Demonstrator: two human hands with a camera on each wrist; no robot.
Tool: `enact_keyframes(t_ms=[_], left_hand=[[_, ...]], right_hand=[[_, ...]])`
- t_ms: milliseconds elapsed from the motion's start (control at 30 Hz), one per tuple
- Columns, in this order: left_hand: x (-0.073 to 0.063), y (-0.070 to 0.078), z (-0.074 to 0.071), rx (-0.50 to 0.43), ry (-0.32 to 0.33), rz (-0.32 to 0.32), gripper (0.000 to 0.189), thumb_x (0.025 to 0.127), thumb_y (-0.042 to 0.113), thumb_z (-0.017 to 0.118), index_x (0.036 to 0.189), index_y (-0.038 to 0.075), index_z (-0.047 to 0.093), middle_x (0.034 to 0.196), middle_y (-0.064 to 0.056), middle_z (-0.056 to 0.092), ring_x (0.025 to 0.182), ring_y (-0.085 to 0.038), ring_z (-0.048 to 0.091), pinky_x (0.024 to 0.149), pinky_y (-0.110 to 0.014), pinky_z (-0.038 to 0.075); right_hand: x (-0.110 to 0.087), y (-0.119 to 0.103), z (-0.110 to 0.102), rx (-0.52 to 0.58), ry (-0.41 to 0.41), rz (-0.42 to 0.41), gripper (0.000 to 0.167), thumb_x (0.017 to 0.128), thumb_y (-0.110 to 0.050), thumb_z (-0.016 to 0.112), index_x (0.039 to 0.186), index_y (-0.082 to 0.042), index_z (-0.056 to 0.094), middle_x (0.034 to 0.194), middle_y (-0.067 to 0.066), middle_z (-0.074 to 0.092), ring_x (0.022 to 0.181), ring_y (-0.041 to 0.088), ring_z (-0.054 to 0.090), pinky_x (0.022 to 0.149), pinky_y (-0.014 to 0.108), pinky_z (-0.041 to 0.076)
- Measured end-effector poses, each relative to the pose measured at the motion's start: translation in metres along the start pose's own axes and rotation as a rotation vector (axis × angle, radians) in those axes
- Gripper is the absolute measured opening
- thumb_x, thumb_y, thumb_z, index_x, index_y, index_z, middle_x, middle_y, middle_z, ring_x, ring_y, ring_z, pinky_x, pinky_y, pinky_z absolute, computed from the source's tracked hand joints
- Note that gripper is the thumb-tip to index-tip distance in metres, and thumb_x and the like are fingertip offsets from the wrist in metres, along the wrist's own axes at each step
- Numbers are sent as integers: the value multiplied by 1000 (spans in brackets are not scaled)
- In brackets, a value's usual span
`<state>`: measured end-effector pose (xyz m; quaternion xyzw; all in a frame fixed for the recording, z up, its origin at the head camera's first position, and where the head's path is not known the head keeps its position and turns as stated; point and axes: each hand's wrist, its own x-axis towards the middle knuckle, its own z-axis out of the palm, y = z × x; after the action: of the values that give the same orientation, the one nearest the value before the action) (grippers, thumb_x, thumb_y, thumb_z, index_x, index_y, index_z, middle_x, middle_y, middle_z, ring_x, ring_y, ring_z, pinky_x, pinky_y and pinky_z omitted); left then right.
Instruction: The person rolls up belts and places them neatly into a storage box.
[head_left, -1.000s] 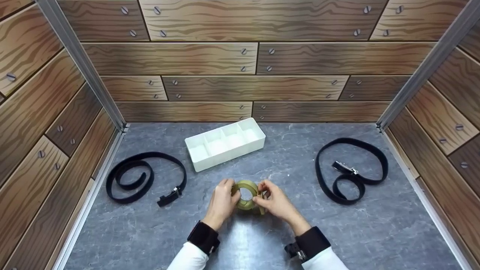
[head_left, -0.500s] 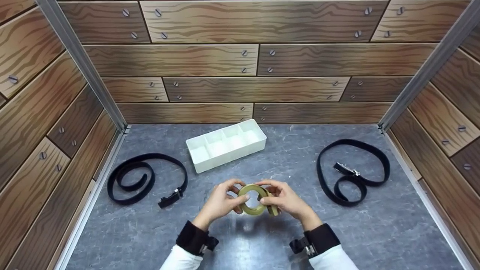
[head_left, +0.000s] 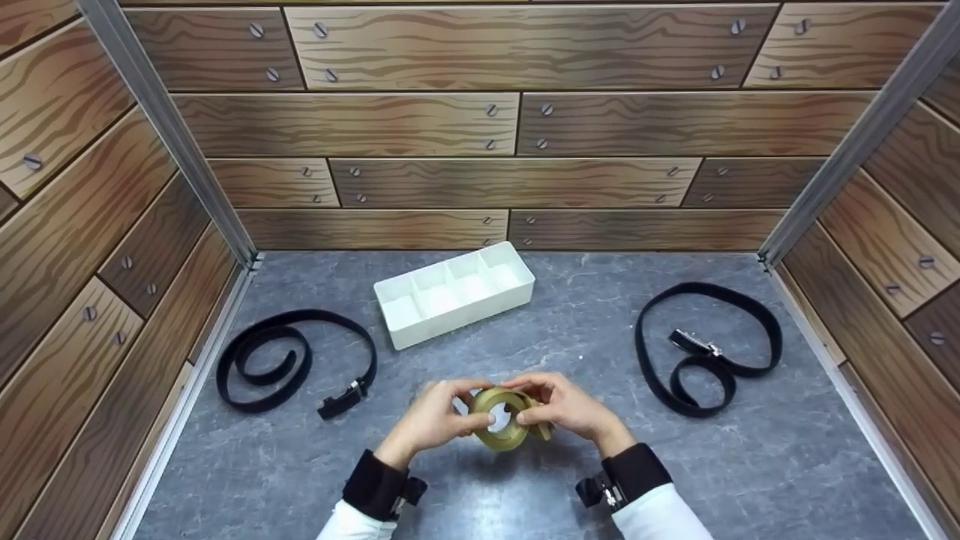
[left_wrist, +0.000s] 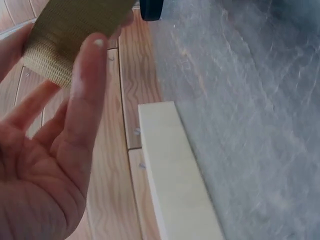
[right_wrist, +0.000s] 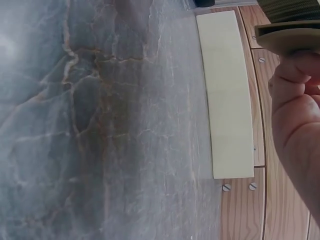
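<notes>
An olive woven belt (head_left: 504,440), coiled into a ring, is held up between both hands in front of the person. My left hand (head_left: 433,418) pinches its left side, the thumb inside the ring and fingers behind. In the left wrist view the belt's ribbed outer face (left_wrist: 75,35) shows over the fingers. My right hand (head_left: 571,414) grips the right side, thumb at the inner edge, where a short end of the belt sticks out. From the right wrist view, part of the coil (right_wrist: 287,41) rises above the curled fingers.
A white tray (head_left: 457,321) with several compartments stands behind the hands. One black belt (head_left: 259,405) lies loosely coiled at left, its buckle toward the middle. Another black belt (head_left: 772,330) with a silver buckle (head_left: 697,343) lies at right. Wood-patterned walls (head_left: 420,124) enclose the grey surface.
The coiled belt came toward the person and turned in the hands. The left hand shifted its hold, its thumb now inside the ring. Tray and black belts stay put.
</notes>
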<state>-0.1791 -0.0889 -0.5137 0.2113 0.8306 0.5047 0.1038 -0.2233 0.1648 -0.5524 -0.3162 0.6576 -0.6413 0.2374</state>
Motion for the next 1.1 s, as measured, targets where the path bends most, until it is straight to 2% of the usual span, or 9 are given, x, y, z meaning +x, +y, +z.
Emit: enact_keyframes(t_ms=[100, 200, 433, 667, 767, 867, 933, 1000, 1100], left_hand=[[-3, 1, -2, 85, -3, 33, 45, 84, 24, 78, 126, 15, 67, 92, 3, 68, 61, -9, 65, 56, -25, 54], [-5, -1, -3, 66, 31, 32, 42, 84, 21, 77, 124, 14, 68, 92, 1, 70, 62, -7, 64, 57, -24, 53], [-11, -4, -5, 3, 209, 13, 39, 85, 17, 76, 121, 6, 68, 94, -6, 72, 69, -12, 69, 60, -24, 55], [-18, -6, -14, 165, 339, 58, 37, 84, 16, 77, 118, 5, 70, 104, -13, 72, 72, -14, 69, 61, -24, 54], [-21, -7, -17, 273, 385, 69, 37, 82, 17, 78, 117, 5, 71, 103, -13, 72, 75, -17, 68, 64, -27, 53], [-25, -8, -21, 389, 434, 71, 38, 81, 19, 79, 116, 7, 71, 100, -13, 72, 77, -20, 67, 64, -29, 53], [-28, -10, -25, 441, 463, 72, 38, 81, 19, 80, 116, 6, 71, 98, -15, 71, 75, -21, 68, 62, -29, 54], [-29, -11, -29, 478, 497, 72, 39, 80, 19, 81, 116, 6, 72, 97, -15, 71, 73, -22, 68, 60, -28, 54], [-31, -13, -35, 511, 548, 71, 40, 79, 18, 81, 115, 6, 72, 95, -14, 71, 71, -21, 68, 59, -28, 55]], right_hand=[[3, 0, 1, -8, -26, 23, 50, 82, 3, 71, 130, 3, 57, 116, 20, 65, 96, 24, 63, 67, 25, 52], [8, 0, 2, -1, -33, 53, 51, 83, 1, 71, 131, 0, 57, 116, 18, 64, 93, 22, 62, 60, 23, 51], [27, 5, 5, 39, -25, 66, 53, 84, 1, 70, 135, -3, 55, 124, 15, 61, 110, 32, 58, 89, 39, 50], [50, 2, 8, -27, -78, 48, 58, 84, 3, 70, 138, -1, 50, 127, 14, 60, 112, 28, 57, 94, 38, 45], [59, -4, 6, -103, -106, 99, 67, 80, 4, 71, 142, -6, 48, 135, 11, 55, 110, 25, 56, 91, 37, 46], [69, -10, 1, -173, -127, 172, 76, 76, 9, 65, 146, -9, 44, 144, 10, 47, 110, 27, 54, 86, 41, 50], [78, -13, -3, -240, -103, 214, 79, 73, 10, 61, 147, -10, 42, 145, 12, 45, 113, 32, 53, 84, 46, 51], [90, -13, -8, -378, -45, 204, 76, 74, 9, 58, 146, -5, 41, 145, 19, 43, 118, 39, 49, 91, 52, 47], [112, -12, -13, -689, 97, 206, 72, 77, 7, 59, 146, -1, 40, 148, 25, 37, 131, 44, 38, 104, 56, 35]])
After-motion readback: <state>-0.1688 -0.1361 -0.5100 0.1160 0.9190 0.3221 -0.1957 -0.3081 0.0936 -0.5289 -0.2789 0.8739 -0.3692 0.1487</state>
